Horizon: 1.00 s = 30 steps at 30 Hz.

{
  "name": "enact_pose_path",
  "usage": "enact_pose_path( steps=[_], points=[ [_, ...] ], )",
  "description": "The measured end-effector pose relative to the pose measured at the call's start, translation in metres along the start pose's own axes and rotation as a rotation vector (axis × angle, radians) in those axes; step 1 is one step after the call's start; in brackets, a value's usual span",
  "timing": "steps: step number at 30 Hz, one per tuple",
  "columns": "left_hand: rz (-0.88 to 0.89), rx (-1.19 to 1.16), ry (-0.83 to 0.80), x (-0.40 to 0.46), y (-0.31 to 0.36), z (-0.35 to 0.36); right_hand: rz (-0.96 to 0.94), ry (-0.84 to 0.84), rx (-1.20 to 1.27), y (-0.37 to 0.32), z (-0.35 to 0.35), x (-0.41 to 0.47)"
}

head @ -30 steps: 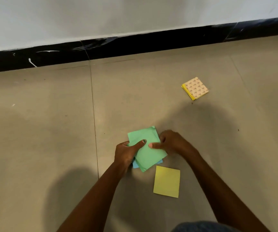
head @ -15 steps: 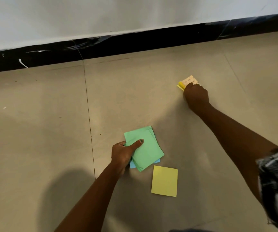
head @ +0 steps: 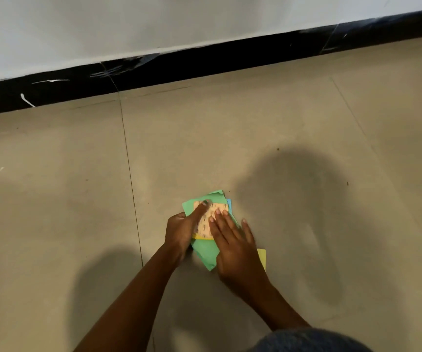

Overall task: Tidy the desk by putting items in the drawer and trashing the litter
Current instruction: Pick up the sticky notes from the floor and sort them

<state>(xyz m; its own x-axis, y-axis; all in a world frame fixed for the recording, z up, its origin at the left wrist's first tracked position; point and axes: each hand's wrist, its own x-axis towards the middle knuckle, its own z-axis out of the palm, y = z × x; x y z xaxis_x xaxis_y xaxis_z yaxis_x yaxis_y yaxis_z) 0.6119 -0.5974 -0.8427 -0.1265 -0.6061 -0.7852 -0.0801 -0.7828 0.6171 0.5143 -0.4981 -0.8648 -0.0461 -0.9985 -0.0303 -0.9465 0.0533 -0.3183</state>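
Note:
My left hand [head: 179,231] grips a stack of green paper sheets [head: 205,252] with a blue sheet [head: 229,202] peeking out at its far edge. On top of the stack lies a yellow sticky-note pad [head: 208,219] with a patterned tan backing, pinned under my left thumb. My right hand [head: 232,246] rests flat with fingers spread on the pad and the stack. A loose yellow sheet [head: 261,257] lies on the floor, mostly hidden under my right hand.
All of this is on a beige tiled floor [head: 293,128], with a grout line [head: 128,174] just left of my hands. A black skirting strip [head: 154,69] and a white wall run along the far side.
My right hand picked the sticky-note pad up from the far right of the floor and brought it back onto the green stack held by my left hand.

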Motion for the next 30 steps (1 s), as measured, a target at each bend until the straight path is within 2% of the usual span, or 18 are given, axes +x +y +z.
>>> enact_pose_path(
  steps=[3, 5, 9, 10, 12, 16, 18, 20, 23, 26, 28, 30],
  points=[
    [0.025, 0.044, 0.019, -0.001, -0.003, 0.001, 0.156, 0.112, 0.254, 0.007, -0.014, -0.005],
    [0.027, 0.061, 0.017, -0.001, -0.004, 0.000, 0.331, 0.106, 0.273, 0.014, -0.026, -0.013],
    [0.019, 0.081, 0.013, 0.001, -0.005, 0.000, 0.451, -0.317, 0.138, 0.027, -0.045, -0.038],
    [0.018, 0.091, 0.014, 0.002, -0.005, 0.000, 0.469, -0.366, 0.100, 0.028, -0.047, -0.044],
    [0.017, 0.099, 0.023, 0.001, -0.004, 0.000, 0.538, -0.357, 0.149, 0.025, -0.044, -0.051],
    [0.034, 0.124, 0.026, -0.003, -0.004, 0.001, 0.713, -0.205, 0.389, 0.021, -0.038, -0.054],
    [0.050, 0.129, 0.037, -0.005, -0.004, 0.002, 0.854, 0.018, 0.550, 0.022, -0.042, -0.052],
    [0.060, 0.129, 0.054, -0.008, -0.003, 0.005, 0.953, 0.216, 0.824, 0.020, -0.054, -0.047],
    [0.087, 0.145, 0.009, -0.016, -0.006, 0.018, 0.860, 0.306, 1.083, 0.015, -0.067, -0.039],
    [0.038, 0.112, -0.156, -0.035, -0.012, 0.044, 0.812, 0.305, 1.008, 0.015, -0.072, -0.032],
    [-0.029, 0.123, -0.289, -0.049, -0.013, 0.063, 0.869, 0.308, 0.843, 0.022, -0.074, -0.033],
    [-0.047, 0.196, -0.386, -0.059, -0.017, 0.077, 0.888, 0.354, 0.783, 0.031, -0.076, -0.043]
  ],
)
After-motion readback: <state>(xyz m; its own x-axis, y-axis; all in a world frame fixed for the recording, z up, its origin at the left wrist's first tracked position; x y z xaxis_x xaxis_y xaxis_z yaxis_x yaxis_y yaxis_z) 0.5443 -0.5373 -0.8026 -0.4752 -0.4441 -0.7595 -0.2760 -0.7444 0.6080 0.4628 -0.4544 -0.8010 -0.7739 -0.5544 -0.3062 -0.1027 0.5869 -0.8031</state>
